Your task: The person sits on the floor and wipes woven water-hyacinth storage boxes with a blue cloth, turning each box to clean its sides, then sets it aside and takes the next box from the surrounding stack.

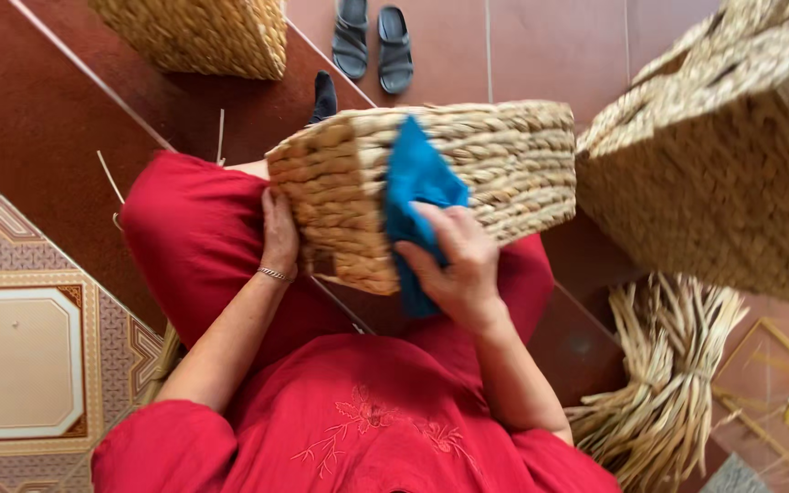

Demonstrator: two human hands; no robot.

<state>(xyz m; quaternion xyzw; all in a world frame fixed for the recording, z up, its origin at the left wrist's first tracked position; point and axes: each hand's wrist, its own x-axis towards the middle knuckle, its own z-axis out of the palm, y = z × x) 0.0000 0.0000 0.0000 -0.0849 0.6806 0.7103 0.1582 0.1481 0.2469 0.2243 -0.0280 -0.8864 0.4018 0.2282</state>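
Note:
A rectangular woven straw basket [504, 155] lies on its side across my lap, on red cloth. My left hand [278, 233] presses flat against the basket's left end and steadies it. A bracelet sits on that wrist. My right hand [454, 260] holds a blue cloth [417, 178] against the basket's near side, fingers spread over the cloth. The cloth drapes from the basket's upper edge down past its lower edge.
A large woven basket [723, 155] stands close at the right, another [198, 36] at the top left. A bundle of dry straw [668, 374] lies at the lower right. Grey sandals [372, 41] rest on the red tiled floor ahead. A patterned tile panel [20, 356] is at the left.

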